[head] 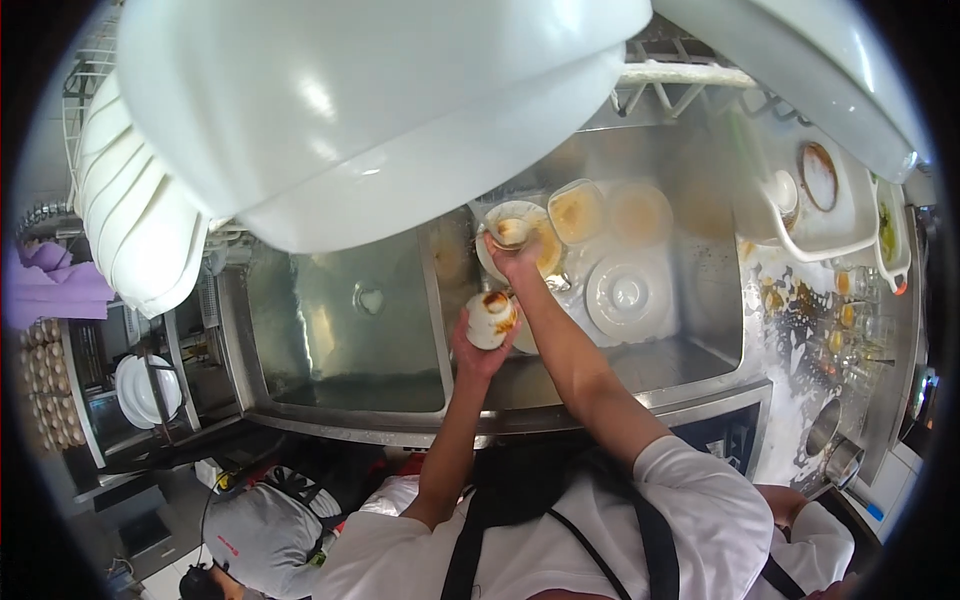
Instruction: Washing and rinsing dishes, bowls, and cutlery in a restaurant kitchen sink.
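Observation:
In my left hand (480,360) is a white cup (486,330) with brown stains on its side, held over the divider of a steel double sink. My right hand (516,259) grips a small pale bowl (511,231), smeared brown inside and slightly blurred. Below it lies a round white plate (551,247) with yellowish residue, partly hidden by the hand. A squarish dish (576,212), a stained round plate (640,214) and a white plate with a raised ring (628,294) rest in the right basin (705,352).
Water stands in the left basin (345,352). Large white bowls (375,150) on a wire rack (682,75) hang close overhead. To the right are a white tub (825,225), several glasses (862,315) and a foamy steel counter (780,352). Another person (262,532) is at lower left.

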Motion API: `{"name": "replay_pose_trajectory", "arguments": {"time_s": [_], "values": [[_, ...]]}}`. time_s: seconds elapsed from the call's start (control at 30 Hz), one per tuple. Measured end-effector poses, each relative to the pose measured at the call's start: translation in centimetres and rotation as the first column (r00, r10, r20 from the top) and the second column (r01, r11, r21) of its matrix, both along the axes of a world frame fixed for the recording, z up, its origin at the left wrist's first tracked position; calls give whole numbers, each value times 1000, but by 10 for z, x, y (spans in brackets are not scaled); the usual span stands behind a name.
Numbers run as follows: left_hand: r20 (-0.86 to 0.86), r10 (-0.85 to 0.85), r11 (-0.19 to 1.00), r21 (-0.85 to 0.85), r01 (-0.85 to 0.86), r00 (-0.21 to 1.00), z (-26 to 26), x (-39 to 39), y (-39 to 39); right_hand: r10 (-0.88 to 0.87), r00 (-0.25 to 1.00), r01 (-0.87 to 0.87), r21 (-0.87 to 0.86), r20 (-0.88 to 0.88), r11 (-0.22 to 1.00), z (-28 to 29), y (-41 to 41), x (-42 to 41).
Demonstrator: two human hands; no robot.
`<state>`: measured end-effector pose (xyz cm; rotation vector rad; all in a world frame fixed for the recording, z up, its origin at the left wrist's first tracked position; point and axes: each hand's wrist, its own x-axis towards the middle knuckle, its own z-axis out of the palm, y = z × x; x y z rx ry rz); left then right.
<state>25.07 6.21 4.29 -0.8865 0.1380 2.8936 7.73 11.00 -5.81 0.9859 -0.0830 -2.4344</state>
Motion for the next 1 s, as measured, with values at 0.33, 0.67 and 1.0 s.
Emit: {"name": "replay_pose_trajectory", "arguments": {"time_s": [0.33,0.67,1.0], "values": [[63,-178,958,-216,188,982,-12,17,13,15,981,-29,-71,-193,997,20,30,6],[-176,-23,984,-181,-10,984,-4,-135,-33,343,852,-197,365,-396,910,38,36,-15],[-233,-120,988,-124,93,965,-15,-139,-31,-28,998,39,201,-60,979,26,52,20]]}}
